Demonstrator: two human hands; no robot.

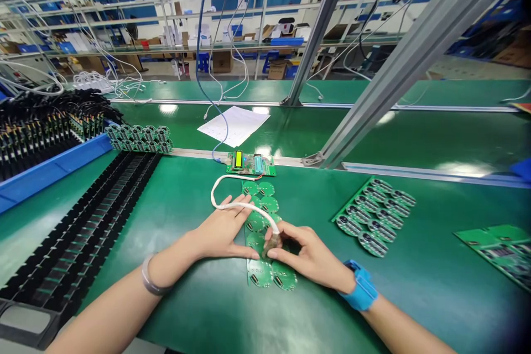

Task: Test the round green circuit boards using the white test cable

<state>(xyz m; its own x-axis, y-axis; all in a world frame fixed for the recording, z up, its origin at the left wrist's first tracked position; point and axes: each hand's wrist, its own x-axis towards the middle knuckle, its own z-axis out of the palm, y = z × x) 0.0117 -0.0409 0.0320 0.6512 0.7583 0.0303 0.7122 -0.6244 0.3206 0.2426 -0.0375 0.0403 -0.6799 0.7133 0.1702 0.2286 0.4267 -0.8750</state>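
A panel of round green circuit boards lies on the bench in front of me. My left hand rests flat on the panel's left side, fingers stretched out and thumb pointing right. My right hand pinches a brownish probe head against the lower middle of the panel; its tip is hidden. From the probe a white cable loops over my left fingers to a green programmer board. That board carries a lit yellow-green display and a light blue socket.
More round-board panels lie at right and far right. At left stand a black slotted rack, an upright board stack and a blue bin of wired boards. White papers lie behind; a metal post slants across.
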